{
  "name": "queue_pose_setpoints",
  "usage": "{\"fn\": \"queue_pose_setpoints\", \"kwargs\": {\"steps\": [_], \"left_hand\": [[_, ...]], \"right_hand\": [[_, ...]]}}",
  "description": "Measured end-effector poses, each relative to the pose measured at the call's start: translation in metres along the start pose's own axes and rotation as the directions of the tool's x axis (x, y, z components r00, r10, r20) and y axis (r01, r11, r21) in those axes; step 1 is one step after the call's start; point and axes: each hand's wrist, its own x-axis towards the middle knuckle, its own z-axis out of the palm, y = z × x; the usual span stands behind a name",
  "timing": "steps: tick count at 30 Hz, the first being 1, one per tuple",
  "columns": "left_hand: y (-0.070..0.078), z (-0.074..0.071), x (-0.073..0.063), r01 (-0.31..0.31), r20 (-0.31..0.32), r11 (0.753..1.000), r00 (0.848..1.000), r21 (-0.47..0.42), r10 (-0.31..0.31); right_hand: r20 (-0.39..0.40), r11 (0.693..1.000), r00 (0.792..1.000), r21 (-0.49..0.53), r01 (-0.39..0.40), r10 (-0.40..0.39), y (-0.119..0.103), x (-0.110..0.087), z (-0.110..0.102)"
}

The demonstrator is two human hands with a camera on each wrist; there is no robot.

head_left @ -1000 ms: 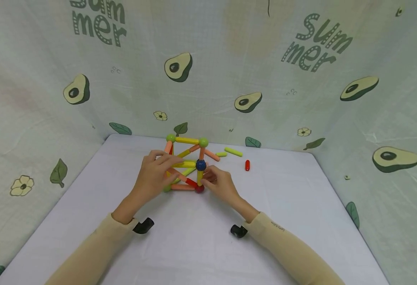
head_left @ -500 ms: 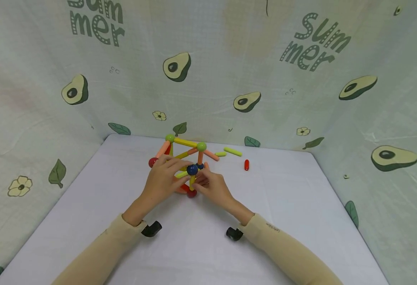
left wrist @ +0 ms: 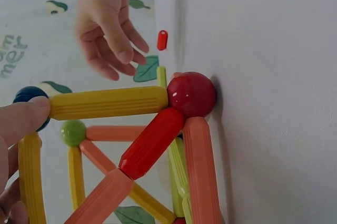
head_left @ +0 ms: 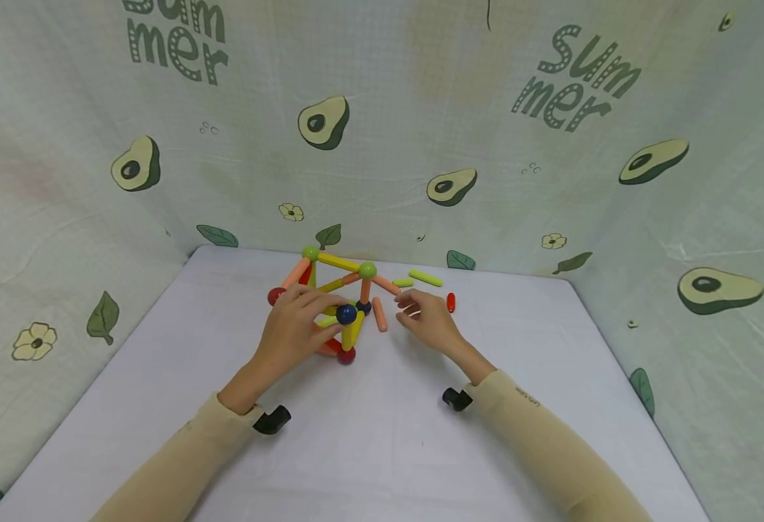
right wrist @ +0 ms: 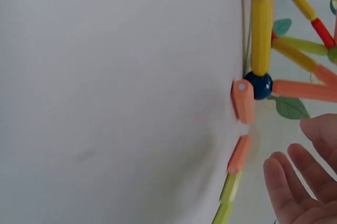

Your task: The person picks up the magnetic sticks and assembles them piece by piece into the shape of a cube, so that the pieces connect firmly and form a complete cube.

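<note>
A frame of coloured sticks and balls stands on the white tabletop. My left hand (head_left: 300, 319) pinches the dark blue ball (head_left: 346, 314) at its near upper corner, the thumb lying on it in the left wrist view. A yellow stick (left wrist: 108, 103) runs from this ball to a red ball (left wrist: 192, 95) resting on the table. A second dark blue ball (right wrist: 259, 85) sits low at the right corner, joined to the red one by another yellow stick (right wrist: 261, 35). To the right, my right hand (head_left: 429, 319) hovers apart from the frame, fingers loosely bent and holding nothing.
A loose orange stick (head_left: 380, 315) lies beside the frame. Behind it are another orange stick (head_left: 386, 284), two lime sticks (head_left: 426, 278) and a short red stick (head_left: 451, 302). A printed cloth (head_left: 382, 145) hangs behind the table.
The frame's near corner has swung left and nearer, with my left hand on the blue ball. My right hand has let go of the frame and moved right; a second yellow stick now shows there.
</note>
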Motion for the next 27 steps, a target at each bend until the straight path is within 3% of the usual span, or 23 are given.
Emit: {"fn": "queue_pose_setpoints", "kwargs": {"steps": [6, 11, 16, 20, 27], "left_hand": [[-0.003, 0.001, -0.001, -0.008, -0.004, 1.0, 1.0, -0.003, 0.008], [-0.004, 0.001, -0.001, -0.012, -0.003, 1.0, 1.0, -0.004, 0.012], [-0.005, 0.0, -0.002, -0.015, -0.012, 1.0, 1.0, -0.023, 0.015], [-0.006, 0.0, -0.002, -0.021, -0.011, 0.999, 1.0, -0.026, 0.02], [-0.007, -0.003, -0.003, -0.028, -0.013, 0.998, 1.0, -0.057, 0.027]], "right_hand": [[-0.007, 1.0, 1.0, 0.016, 0.013, -0.013, 0.011, 0.021, -0.01], [-0.016, 0.992, 0.993, 0.044, 0.119, -0.119, -0.009, 0.046, -0.014], [0.044, 0.978, 0.979, 0.077, 0.193, -0.197, -0.029, 0.065, -0.013], [0.084, 0.972, 0.971, 0.083, 0.219, -0.226, -0.034, 0.07, -0.01], [0.062, 0.973, 0.973, 0.074, 0.218, -0.223, -0.037, 0.062, -0.01]]}}
